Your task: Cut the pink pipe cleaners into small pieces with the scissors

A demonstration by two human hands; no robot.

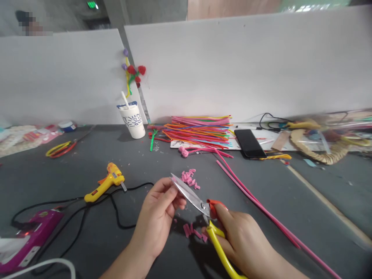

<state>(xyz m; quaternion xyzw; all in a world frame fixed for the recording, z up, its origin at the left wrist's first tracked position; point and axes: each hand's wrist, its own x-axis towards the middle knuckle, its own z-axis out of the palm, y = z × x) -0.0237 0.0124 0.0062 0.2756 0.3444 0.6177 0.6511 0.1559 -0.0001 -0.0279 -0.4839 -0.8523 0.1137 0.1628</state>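
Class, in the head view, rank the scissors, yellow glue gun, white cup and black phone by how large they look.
1. scissors: largest, though nearest the camera, which flatters them.
2. yellow glue gun.
3. white cup and black phone: look about alike, so unranked.

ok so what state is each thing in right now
scissors: blades shut, handles gripped by right hand
left hand: fingertips at the blade tip
pink pieces: cut short, lying loose
glue gun: on its side, cord attached
phone: flat, screen dark
cup: upright, straw in
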